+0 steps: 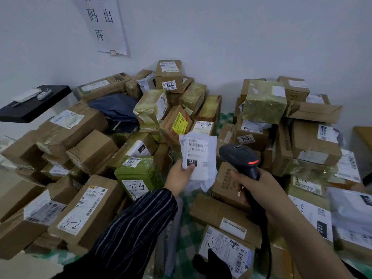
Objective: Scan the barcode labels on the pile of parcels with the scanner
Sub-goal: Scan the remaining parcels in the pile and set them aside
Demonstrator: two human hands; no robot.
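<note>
Pinches the white parcel (198, 158) upright in the left hand (179, 178), barcode label (198, 147) facing the wearer, just left of the scanner (239, 158) gripped in the right hand (254, 187), so probably needs only a leftward turn of the scanner onto the label.

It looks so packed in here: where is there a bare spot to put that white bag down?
Little room. The green checked cloth shows bare between the box marked 5-2 and the flat brown box below the scanner; a thinner strip lies between the two piles. The black shelf has a bare front edge. Elsewhere parcels crowd together.
</note>
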